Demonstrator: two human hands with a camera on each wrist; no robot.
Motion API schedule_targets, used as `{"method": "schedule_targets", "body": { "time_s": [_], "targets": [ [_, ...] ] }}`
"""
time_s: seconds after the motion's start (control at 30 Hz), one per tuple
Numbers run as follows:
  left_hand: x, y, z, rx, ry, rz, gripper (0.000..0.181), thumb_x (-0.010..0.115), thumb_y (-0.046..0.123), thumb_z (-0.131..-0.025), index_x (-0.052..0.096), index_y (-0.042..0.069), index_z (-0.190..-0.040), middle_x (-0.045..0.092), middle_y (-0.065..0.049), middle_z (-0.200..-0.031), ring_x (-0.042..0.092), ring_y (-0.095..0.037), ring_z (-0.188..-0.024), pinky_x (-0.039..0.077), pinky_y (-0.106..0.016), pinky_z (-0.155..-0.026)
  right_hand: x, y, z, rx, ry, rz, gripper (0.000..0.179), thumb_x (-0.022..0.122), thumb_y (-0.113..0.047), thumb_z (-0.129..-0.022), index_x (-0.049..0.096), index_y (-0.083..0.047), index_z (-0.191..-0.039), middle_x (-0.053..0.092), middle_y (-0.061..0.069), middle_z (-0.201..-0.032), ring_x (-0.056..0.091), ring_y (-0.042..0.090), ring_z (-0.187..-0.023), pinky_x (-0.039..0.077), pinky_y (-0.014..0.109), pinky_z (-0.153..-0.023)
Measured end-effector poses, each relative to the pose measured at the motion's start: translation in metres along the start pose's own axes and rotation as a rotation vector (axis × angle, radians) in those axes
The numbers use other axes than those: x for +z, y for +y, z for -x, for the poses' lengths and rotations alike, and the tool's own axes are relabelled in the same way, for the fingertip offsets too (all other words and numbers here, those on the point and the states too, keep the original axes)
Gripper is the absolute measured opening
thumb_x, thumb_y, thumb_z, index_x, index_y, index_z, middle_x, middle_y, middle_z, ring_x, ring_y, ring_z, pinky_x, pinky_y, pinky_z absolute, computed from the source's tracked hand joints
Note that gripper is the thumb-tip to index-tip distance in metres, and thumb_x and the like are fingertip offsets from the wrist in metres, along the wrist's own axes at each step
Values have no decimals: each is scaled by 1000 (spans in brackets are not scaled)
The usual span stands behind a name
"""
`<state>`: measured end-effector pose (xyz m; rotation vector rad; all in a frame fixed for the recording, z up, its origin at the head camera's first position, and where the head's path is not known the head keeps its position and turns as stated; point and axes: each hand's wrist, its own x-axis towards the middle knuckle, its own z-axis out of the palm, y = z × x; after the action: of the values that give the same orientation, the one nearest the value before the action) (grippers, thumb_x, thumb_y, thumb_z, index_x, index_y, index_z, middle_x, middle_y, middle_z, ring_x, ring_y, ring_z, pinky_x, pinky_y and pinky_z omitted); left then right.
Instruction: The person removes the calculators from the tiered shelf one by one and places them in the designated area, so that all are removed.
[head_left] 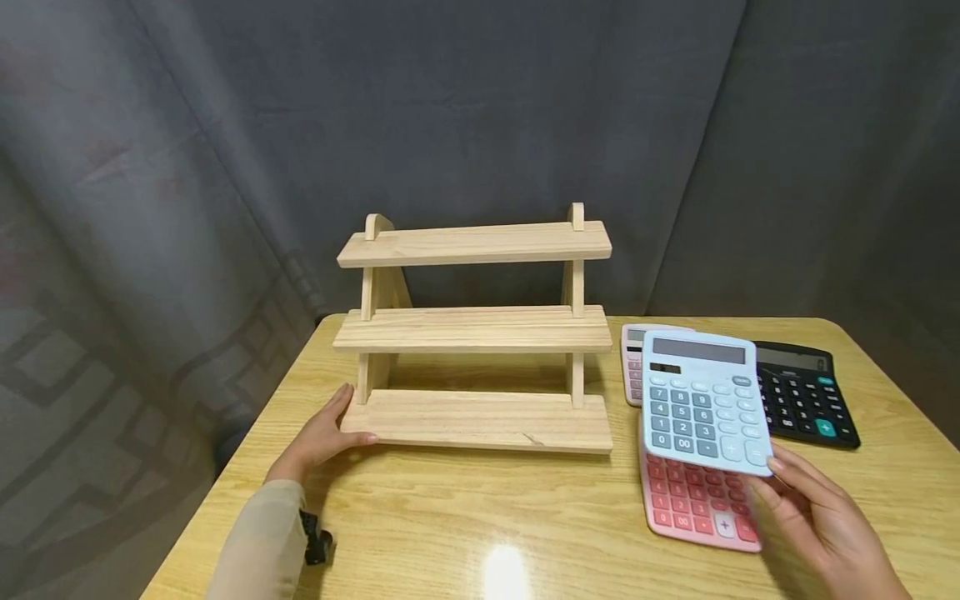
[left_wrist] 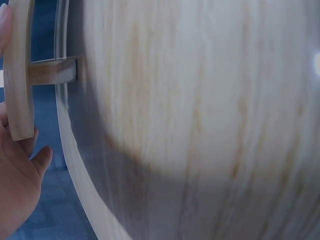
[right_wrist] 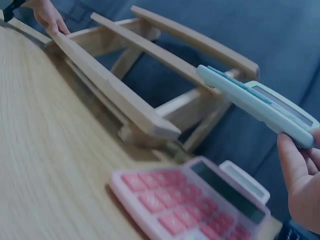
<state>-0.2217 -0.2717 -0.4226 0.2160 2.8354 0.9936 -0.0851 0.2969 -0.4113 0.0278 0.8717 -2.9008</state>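
Observation:
A three-tier wooden display shelf [head_left: 480,421] stands on the table. My left hand [head_left: 324,437] grips the left end of its bottom board, thumb along the front edge. The left wrist view shows that hand [left_wrist: 20,175] at the board's end, some fingers hidden behind the wood. My right hand [head_left: 832,521] pinches a light blue calculator [head_left: 701,400] by its lower right corner. It is held above a pink calculator [head_left: 701,504] with red keys. In the right wrist view the blue calculator [right_wrist: 255,102] is raised off the table, tilted, beside the shelf.
Behind the blue calculator lie a light pink calculator [head_left: 632,367], mostly covered from view, and a black calculator [head_left: 806,396]. The wooden table [head_left: 450,517] ends at a grey curtain [head_left: 480,108]. A black band with a small device [head_left: 317,537] is on the left wrist.

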Motion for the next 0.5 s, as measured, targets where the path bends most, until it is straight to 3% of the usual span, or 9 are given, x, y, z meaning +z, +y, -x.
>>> {"method": "schedule_targets", "body": {
  "time_s": [0.03,0.07,0.1,0.27,0.5],
  "targets": [
    [0,0,0,2,2,-7,106,71,45,-64,9,-1,-137,6,-20,-141,10,-39,-126,17,-53,-96,-4,-1,0,0,13,-41,33,31,-1,-93,58,-4,-112,58,6,-108,53,18,-100,34,32,-90],
    [0,0,0,4,2,-14,106,71,45,-65,8,-1,-137,6,-20,-141,10,-39,-125,17,-53,-96,-10,-3,0,41,67,-207,35,30,-1,-93,61,-6,-109,60,12,-103,54,24,-98,33,36,-90],
    [0,0,0,3,3,-17,106,71,44,-65,9,-1,-137,6,-20,-141,10,-39,-125,17,-53,-96,-15,-3,0,36,84,-220,35,30,-1,-93,61,-6,-109,60,12,-102,54,24,-98,33,37,-90],
    [-1,1,1,15,-4,-44,104,68,46,-67,8,-1,-137,5,-20,-141,9,-40,-125,17,-54,-95,-44,-8,6,29,204,-208,33,36,-5,-93,63,-15,-108,62,6,-100,57,22,-94,35,35,-90],
    [1,-1,1,36,6,-84,103,66,49,-67,10,0,-138,7,-20,-141,11,-40,-125,18,-55,-94,-68,-19,13,-16,249,-192,34,32,-5,-93,65,-11,-102,62,6,-96,58,22,-91,37,34,-88]
  ]
}}
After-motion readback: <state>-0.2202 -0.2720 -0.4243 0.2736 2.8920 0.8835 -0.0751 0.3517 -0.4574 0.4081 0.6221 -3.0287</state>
